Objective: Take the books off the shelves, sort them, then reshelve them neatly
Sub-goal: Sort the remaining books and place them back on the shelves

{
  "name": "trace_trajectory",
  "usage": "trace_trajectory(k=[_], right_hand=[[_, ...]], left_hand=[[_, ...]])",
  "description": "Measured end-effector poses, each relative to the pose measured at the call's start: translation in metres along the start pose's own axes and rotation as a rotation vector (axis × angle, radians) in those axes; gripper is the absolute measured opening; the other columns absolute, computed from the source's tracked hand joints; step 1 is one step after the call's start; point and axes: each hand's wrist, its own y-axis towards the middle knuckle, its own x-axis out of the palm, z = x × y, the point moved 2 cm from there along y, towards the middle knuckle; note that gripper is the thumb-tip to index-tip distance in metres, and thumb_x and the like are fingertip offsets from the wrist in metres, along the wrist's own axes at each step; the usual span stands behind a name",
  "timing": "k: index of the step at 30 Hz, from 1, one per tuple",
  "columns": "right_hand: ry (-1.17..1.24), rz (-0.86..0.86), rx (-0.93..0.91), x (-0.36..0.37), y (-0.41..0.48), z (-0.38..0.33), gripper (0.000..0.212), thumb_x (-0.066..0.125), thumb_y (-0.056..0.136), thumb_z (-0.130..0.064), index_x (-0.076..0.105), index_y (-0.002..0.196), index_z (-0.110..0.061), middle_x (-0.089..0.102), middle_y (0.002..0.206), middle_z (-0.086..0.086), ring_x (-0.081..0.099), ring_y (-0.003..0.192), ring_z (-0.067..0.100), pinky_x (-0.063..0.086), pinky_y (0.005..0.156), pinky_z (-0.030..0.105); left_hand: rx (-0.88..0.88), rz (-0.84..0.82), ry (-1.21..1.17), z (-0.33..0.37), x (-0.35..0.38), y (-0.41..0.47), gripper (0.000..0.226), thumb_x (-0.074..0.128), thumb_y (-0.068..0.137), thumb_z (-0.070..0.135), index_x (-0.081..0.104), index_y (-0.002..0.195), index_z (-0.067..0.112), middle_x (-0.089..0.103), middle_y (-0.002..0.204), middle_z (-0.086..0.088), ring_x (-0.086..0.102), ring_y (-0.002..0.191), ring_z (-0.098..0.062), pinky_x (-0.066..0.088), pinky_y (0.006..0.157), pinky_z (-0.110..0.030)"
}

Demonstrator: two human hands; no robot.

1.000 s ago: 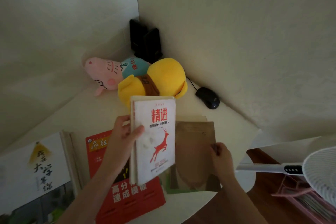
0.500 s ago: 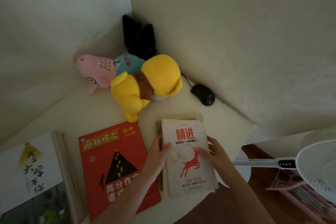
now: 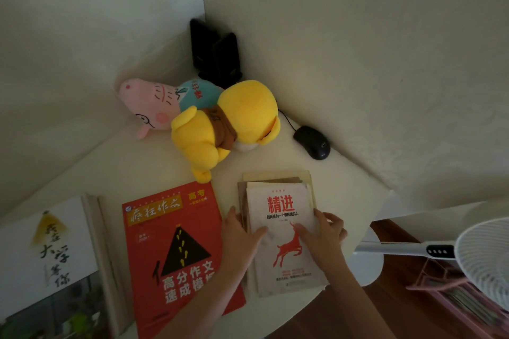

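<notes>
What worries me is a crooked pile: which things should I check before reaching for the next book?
1. White deer book lies flat on top: ok.
2. Pile edges flush: not ok; it juts out past the top book at the far and left sides.
3. Left hand free: not ok; its thumb rests on the cover.
4. Right hand free: not ok; its fingers press the cover near the right edge.
5. Pile fully on the table: cannot tell; its near right corner sits close to the edge.
6. Red book reachable: ok; flat, left of the pile.
</notes>
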Motion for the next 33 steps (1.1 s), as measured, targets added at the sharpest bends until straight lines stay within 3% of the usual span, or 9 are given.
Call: trace_trajectory(k=[3,8,11,14,17,21,24,29,33], right_hand=[[0.023,-0.014,-0.017,0.005,-0.001,-0.004,0.06,0.062,0.09,-0.037,0.036,0.144,-0.025,0.02,0.148,0.006,0.015,0.135,0.029,0.026,0.111,0.047],[0.166,0.003,-0.139,-0.006,-0.011,0.0,0.07,0.061,0.073,-0.055,0.036,0.135,-0.035,0.022,0.152,0.0,0.03,0.136,0.023,0.038,0.105,0.044],[0.53,-0.188,-0.236,-0.024,-0.022,-0.001,0.057,0.065,0.087,-0.018,0.025,0.122,-0.039,0.061,0.121,0.006,0.068,0.1,0.024,0.059,0.074,0.034],[0.638,-0.177,-0.355,-0.043,-0.031,-0.011,0.055,0.057,0.085,0.004,0.032,0.125,-0.026,0.072,0.102,-0.001,0.071,0.094,0.02,0.059,0.067,0.028],[0.57,-0.099,-0.377,-0.044,-0.033,-0.014,0.054,0.066,0.082,-0.013,0.04,0.129,-0.012,0.069,0.109,0.0,0.068,0.1,0.018,0.06,0.077,0.037],[0.465,-0.098,-0.324,-0.039,-0.033,-0.01,0.086,0.082,0.052,-0.061,0.046,0.122,-0.026,0.064,0.111,-0.016,0.062,0.106,0.004,0.054,0.093,0.037],[0.525,-0.104,-0.301,-0.034,-0.031,-0.01,0.087,0.083,0.047,-0.063,0.047,0.118,-0.028,0.065,0.11,-0.018,0.062,0.106,0.004,0.052,0.093,0.035],[0.554,-0.033,-0.378,-0.029,-0.042,-0.014,0.053,0.081,0.065,-0.025,0.058,0.113,-0.02,0.07,0.106,-0.011,0.066,0.101,0.006,0.051,0.097,0.041],[0.524,0.065,-0.468,-0.021,-0.046,0.0,0.071,0.077,0.069,0.002,0.048,0.131,-0.016,0.057,0.125,-0.018,0.051,0.124,0.005,0.045,0.102,0.025]], left_hand=[[0.038,0.034,-0.16,0.009,0.007,-0.007,0.063,0.086,0.063,0.026,0.048,0.112,0.016,0.064,0.105,0.0,0.066,0.096,-0.018,0.059,0.073,-0.036],[0.131,-0.133,-0.401,0.032,0.004,-0.031,0.049,0.071,0.08,0.004,0.04,0.113,0.021,0.065,0.108,-0.006,0.07,0.088,-0.019,0.059,0.068,-0.031],[0.211,-0.242,-0.474,0.047,-0.012,-0.044,0.054,0.072,0.075,0.001,0.04,0.114,0.021,0.065,0.11,-0.005,0.069,0.093,-0.017,0.056,0.068,-0.026],[0.363,-0.335,-0.409,0.066,-0.02,-0.049,0.063,0.078,0.072,0.011,0.039,0.119,0.024,0.065,0.113,0.001,0.065,0.103,-0.013,0.056,0.077,-0.028],[0.415,-0.311,-0.312,0.072,-0.023,-0.046,0.058,0.075,0.077,0.015,0.041,0.12,0.032,0.067,0.109,0.013,0.062,0.104,0.001,0.052,0.081,-0.018],[0.469,-0.258,-0.198,0.063,-0.029,-0.047,0.065,0.074,0.079,0.011,0.036,0.125,0.037,0.055,0.122,0.013,0.053,0.109,0.011,0.044,0.08,-0.006],[0.481,-0.253,-0.206,0.06,-0.025,-0.049,0.067,0.072,0.078,0.009,0.033,0.127,0.03,0.053,0.12,0.015,0.052,0.107,0.014,0.044,0.079,-0.005],[0.528,-0.152,-0.275,0.051,-0.008,-0.06,0.07,0.053,0.076,-0.015,0.034,0.123,0.033,0.058,0.11,0.019,0.054,0.11,0.004,0.045,0.089,-0.011],[0.584,-0.107,-0.282,0.036,-0.003,-0.058,0.062,0.057,0.076,-0.021,0.041,0.124,0.015,0.051,0.12,0.017,0.044,0.125,-0.005,0.038,0.103,-0.018]])
